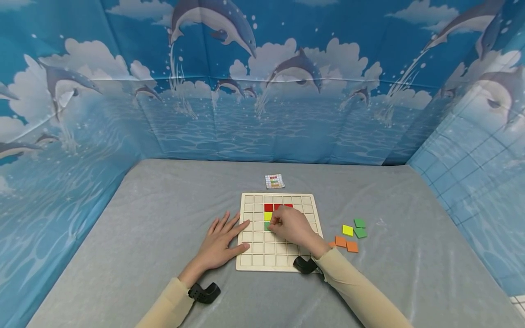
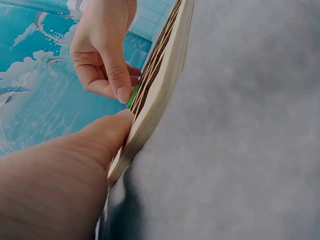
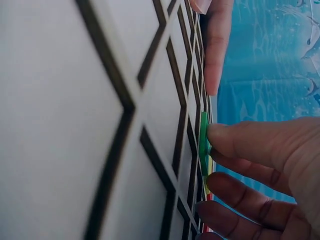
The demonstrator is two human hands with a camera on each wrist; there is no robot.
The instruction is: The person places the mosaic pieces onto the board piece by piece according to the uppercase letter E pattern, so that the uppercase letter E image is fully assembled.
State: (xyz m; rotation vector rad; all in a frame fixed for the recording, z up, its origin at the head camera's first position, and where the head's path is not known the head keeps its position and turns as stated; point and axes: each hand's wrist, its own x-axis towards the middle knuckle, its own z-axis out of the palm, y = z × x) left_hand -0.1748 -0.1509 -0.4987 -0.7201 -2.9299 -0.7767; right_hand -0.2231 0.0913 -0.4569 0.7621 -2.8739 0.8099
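Observation:
A pale wooden grid board (image 1: 256, 259) lies on the table. Red tiles (image 1: 268, 207) sit in a row in its upper part, with a yellow tile (image 1: 268, 216) below the leftmost. Under that, a green tile (image 1: 266, 225) is at a square, partly covered by my right hand (image 1: 293, 225). The thumb and index finger of that hand pinch the green tile (image 3: 203, 142) at the board's surface. My left hand (image 1: 219, 243) lies spread at the board's left edge, fingertips and thumb resting on it. My right hand hides several squares.
To the board's right lie loose tiles: a yellow tile (image 1: 347, 230), green tiles (image 1: 359, 223) and orange tiles (image 1: 352, 246). A small card (image 1: 274, 181) with a coloured grid lies behind the board. A dolphin-print curtain (image 1: 262, 123) surrounds the grey table (image 1: 172, 196).

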